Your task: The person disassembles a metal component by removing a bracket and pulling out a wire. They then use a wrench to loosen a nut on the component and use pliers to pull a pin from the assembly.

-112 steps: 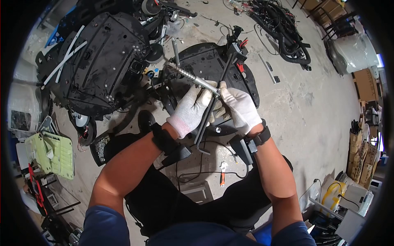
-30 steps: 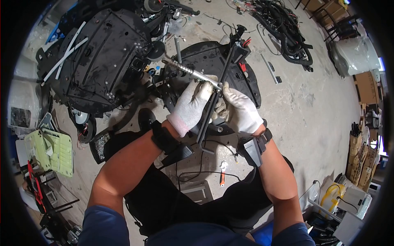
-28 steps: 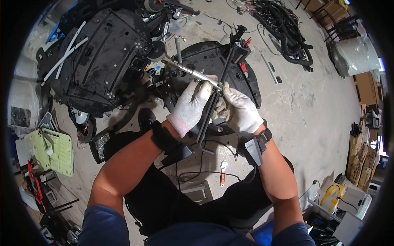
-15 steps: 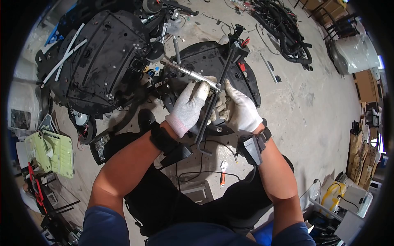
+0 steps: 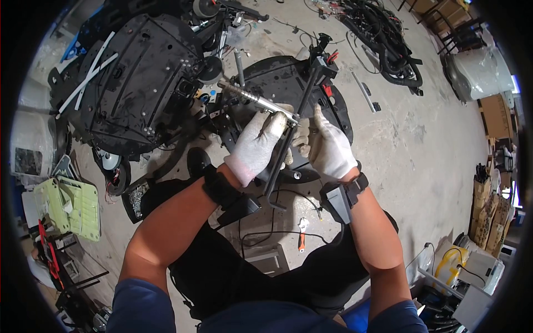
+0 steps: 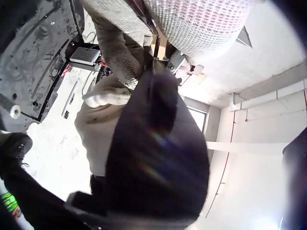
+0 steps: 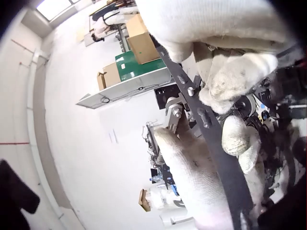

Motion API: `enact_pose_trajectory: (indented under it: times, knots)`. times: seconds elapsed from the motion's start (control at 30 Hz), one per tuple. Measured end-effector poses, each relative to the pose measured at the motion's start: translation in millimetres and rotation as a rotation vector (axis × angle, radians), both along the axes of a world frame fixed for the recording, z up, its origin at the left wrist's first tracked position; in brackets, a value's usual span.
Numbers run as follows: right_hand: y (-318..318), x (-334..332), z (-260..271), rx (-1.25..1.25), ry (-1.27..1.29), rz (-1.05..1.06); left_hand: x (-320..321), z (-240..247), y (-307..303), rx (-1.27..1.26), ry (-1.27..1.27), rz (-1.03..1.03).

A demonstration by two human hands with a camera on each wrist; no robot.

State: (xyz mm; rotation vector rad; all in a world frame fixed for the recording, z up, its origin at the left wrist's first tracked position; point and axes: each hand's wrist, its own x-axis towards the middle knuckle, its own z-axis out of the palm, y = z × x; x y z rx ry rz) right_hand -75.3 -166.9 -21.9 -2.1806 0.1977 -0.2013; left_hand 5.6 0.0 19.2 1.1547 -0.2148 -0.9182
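Observation:
My gloved left hand (image 5: 256, 141) grips the lower end of a silver spring-coiled rod (image 5: 265, 104) together with a long black metal bar (image 5: 282, 151). The rod slants up to the left, its end against the bar. In the right wrist view, left thumb and fingertips lie on opposite sides of the bar, and a small bolt (image 7: 191, 91) sticks out from it. My gloved right hand (image 5: 331, 149) is just right of the bar, thumb straight and apart, other fingers loosely bent close to the bar. Nothing shows between thumb and fingers.
Below the hands lies a round black panel (image 5: 272, 77); a larger black panel (image 5: 139, 83) is at left. An adjustable wrench (image 5: 302, 236) with an orange handle lies on the floor between the legs. Black cable (image 5: 261, 241) loops nearby. A wire bundle (image 5: 383, 47) lies at upper right.
My right thumb has come away from the joint of rod and bar, and the right hand has shifted slightly right. The left hand keeps its grip almost in place.

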Motion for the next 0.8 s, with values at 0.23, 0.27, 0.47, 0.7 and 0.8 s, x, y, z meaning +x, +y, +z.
enact_pose_trajectory:
  times: [0.23, 0.27, 0.47, 0.7, 0.8]
  knots:
    - [11.4, 1.6, 12.4, -0.176, -0.142, -0.058, -2.0, 11.1, 0.6, 0.023, 0.053, -0.141]
    - [14.5, 5.2, 11.0, -0.176, -0.141, -0.058, -2.2, 12.4, 0.7, 0.035, 0.058, -0.192]
    - [19.8, 15.6, 31.7, 1.366, 0.034, -0.343, -0.9, 7.4, 1.5, 0.005, 0.078, -0.241]
    - [18.9, 10.6, 20.5, 0.948, 0.051, -0.387, 1.6, 1.8, -1.1, 0.117, 0.178, -0.198]
    - [18.9, 10.3, 22.2, 0.976, 0.174, -0.473, 3.5, -9.1, 0.2, 0.094, 0.183, -0.213]
